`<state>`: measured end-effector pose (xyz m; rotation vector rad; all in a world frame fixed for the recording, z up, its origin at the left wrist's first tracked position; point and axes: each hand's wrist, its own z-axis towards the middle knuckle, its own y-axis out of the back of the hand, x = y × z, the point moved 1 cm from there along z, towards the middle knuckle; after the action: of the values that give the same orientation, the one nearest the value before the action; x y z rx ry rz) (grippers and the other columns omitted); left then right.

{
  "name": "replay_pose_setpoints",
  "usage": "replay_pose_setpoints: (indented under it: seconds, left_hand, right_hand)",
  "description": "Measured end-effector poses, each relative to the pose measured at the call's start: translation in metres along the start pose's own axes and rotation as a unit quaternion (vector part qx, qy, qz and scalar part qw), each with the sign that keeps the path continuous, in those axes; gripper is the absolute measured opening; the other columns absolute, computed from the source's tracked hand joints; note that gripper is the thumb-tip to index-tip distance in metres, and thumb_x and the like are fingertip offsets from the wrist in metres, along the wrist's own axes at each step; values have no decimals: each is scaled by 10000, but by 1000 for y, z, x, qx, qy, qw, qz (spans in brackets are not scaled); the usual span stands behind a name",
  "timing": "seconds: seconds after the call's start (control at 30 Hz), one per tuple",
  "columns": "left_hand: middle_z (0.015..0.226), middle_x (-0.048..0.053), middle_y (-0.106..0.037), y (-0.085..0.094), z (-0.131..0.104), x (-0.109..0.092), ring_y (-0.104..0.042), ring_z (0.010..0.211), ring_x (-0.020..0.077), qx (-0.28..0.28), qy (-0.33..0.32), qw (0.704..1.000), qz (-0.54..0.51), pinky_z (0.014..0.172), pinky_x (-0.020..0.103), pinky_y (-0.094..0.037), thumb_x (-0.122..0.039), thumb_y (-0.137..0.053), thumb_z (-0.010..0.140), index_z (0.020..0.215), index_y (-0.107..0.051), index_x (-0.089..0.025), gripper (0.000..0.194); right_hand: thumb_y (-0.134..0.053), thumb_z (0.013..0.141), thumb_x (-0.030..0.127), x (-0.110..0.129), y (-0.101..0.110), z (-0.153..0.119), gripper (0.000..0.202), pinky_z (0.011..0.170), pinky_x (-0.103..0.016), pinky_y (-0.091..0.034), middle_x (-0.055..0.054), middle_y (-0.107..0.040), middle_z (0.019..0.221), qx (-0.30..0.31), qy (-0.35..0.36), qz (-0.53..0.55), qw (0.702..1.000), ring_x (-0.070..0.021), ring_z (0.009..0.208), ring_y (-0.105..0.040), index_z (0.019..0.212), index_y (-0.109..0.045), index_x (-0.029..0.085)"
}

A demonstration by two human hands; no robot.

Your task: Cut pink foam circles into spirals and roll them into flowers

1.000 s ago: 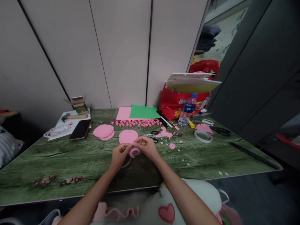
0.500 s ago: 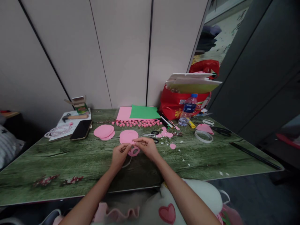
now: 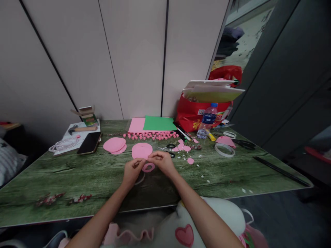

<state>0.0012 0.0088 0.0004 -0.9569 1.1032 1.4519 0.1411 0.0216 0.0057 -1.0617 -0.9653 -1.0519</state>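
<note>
Close together over the near middle of the table, my left hand (image 3: 132,168) and my right hand (image 3: 162,162) both have their fingers pinched. A small pink ring (image 3: 149,168), perhaps of foam or paper, hangs at the fingertips, its upper edge partly covered by them. Just behind the hands lie overlapping pink discs (image 3: 142,150). Small scissors (image 3: 170,146) with black handles rest beyond my right hand. Part of a pale ring (image 3: 141,179), perhaps a tape roll, shows beside my left hand.
More pink discs (image 3: 113,144) and a phone (image 3: 89,143) lie left, near a hammer (image 3: 84,128). Small pink pieces (image 3: 152,136) line up before green sheets (image 3: 159,123). Right stand a bottle (image 3: 208,120) and red bag (image 3: 188,115), with a tape roll (image 3: 224,150) and large scissors (image 3: 244,144).
Both hands stay nearly in place. My right fingertips have shifted slightly down and left, and the pink ring now looks a little flatter.
</note>
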Motion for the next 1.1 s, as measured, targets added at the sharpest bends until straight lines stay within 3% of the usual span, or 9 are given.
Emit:
replay_pose_setpoints:
  seconds: [0.27,0.63,1.1]
  left_hand:
    - [672,32,-664,0,0,-1,-592,613,143,-3,10,1000,-7,594,235,-464,-316,-606,632,702,-648,-138,196]
    - [689,37,-668,0,-1,-3,-599,639,147,3,2,1000,6,607,227,-465,-298,-607,638,703,-651,-133,182]
    - [713,44,-674,0,0,1,-610,647,156,3,2,1000,-12,607,239,-481,-307,-608,637,722,-649,-133,198]
  right_hand:
    - [-655,583,313,0,1,0,236,662,-286,-485,-28,-657,698,32,7,11,999,-151,646,-611,776,-647,178]
    - [-712,504,266,-2,1,1,221,549,-221,-461,5,-611,602,10,5,10,1000,-116,548,-577,668,-608,159]
    - [-682,544,268,-1,0,0,211,642,-266,-481,-24,-654,672,19,-7,15,1000,-141,621,-607,723,-647,161]
